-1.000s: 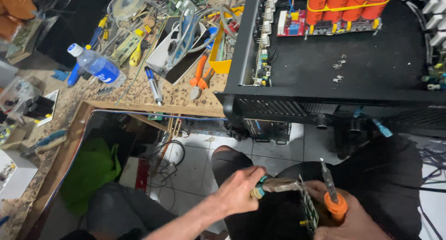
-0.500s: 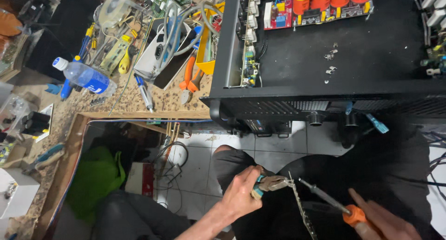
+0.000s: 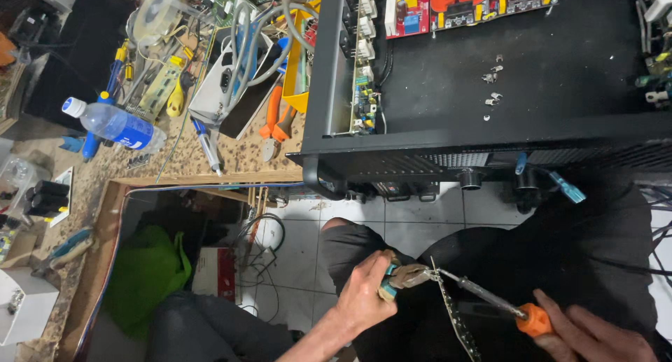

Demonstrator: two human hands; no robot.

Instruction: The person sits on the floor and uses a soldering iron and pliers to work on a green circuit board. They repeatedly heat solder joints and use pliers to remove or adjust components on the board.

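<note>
Circuit board (image 3: 453, 313) low centre, over lap, edge-on. Left hand (image 3: 365, 295) clamps it w/ pliers (image 3: 402, 276). Right hand (image 3: 595, 334) grips screwdriver (image 3: 490, 299); tip now at board, swung in from upright. Behind: open black chassis (image 3: 532, 124), upper right.

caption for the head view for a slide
Left hand grips pliers on a circuit board; right hand applies a soldering iron.

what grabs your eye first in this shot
Low in the frame, the left hand grips pliers clamped on a thin circuit board, while the right hand holds an orange-handled soldering iron to it. Above, an open black amplifier chassis dominates the cluttered bench, with a water bottle lying at left.
</note>
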